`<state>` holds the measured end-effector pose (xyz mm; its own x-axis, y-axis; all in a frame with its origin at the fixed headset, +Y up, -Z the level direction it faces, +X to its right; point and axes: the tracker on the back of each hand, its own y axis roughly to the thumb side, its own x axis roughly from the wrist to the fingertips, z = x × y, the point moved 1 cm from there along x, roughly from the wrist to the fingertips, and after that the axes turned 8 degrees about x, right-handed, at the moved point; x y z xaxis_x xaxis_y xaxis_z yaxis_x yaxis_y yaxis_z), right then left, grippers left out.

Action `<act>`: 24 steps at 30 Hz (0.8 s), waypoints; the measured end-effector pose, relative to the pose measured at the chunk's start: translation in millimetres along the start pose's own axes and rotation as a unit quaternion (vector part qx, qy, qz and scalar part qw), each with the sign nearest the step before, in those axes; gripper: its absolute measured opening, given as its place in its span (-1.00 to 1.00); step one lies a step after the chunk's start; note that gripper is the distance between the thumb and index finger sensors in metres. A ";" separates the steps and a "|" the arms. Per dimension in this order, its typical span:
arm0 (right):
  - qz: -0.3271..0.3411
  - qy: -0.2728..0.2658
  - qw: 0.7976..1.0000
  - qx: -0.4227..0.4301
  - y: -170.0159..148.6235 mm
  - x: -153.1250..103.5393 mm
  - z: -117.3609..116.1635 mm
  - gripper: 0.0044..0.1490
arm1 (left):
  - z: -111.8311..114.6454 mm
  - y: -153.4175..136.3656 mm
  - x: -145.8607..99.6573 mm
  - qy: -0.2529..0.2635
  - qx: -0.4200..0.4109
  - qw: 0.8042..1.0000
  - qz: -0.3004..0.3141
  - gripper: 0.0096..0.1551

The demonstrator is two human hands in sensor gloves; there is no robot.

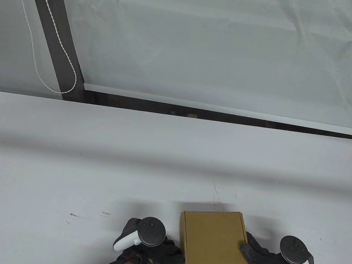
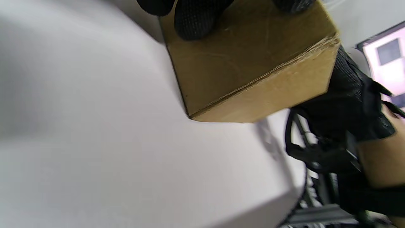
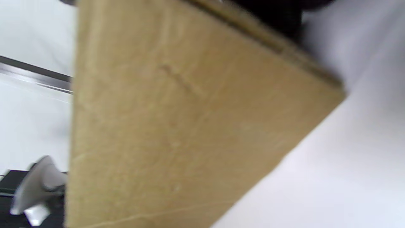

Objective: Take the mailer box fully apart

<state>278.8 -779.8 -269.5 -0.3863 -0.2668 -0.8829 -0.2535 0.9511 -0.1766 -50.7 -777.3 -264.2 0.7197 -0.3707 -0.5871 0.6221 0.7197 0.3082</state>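
Now, box (image 1: pixel 215 246): a brown, closed box is seen on the white table (image 1: pixel 92 166), near the front edge, between the two hands.
Left hand (image 1: pixel 149 249): it is placed at the box's left side. In the left wrist view, gloved fingertips (image 2: pixel 197 19) are pressed on a box face. A full grasp cannot be told.
Right hand (image 1: pixel 270 261): it is placed at the box's right side, with one finger (image 1: pixel 246 248) laid over the top edge. The box is touched, but a tight hold cannot be told.
Trackers: one is strapped on the back of each hand.
Right wrist view: it is filled by a blurred box face (image 3: pixel 177 126).
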 end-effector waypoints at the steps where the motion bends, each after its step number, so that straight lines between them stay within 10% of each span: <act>1: 0.002 -0.001 1.000 0.013 -0.2 -0.6 0.3 0.09 | 0.1 1.2 0.0 -0.001 -0.002 1.000 0.014 -0.19; 13: 0.086 0.008 0.992 0.088 12.6 -2.4 -5.8 0.19 | -36.7 14.1 -28.5 0.263 -0.069 0.956 0.113 -0.25; 24: 0.089 0.084 0.987 0.103 18.8 3.9 -17.8 0.08 | -32.2 -1.3 -24.7 0.234 -0.128 0.963 0.040 -0.20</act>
<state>256.8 -765.8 -268.5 -0.5538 -0.0979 -0.8269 0.0106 0.9922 -0.1246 -79.2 -750.2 -274.2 0.5064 -0.0458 -0.8611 0.4315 0.8780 0.2071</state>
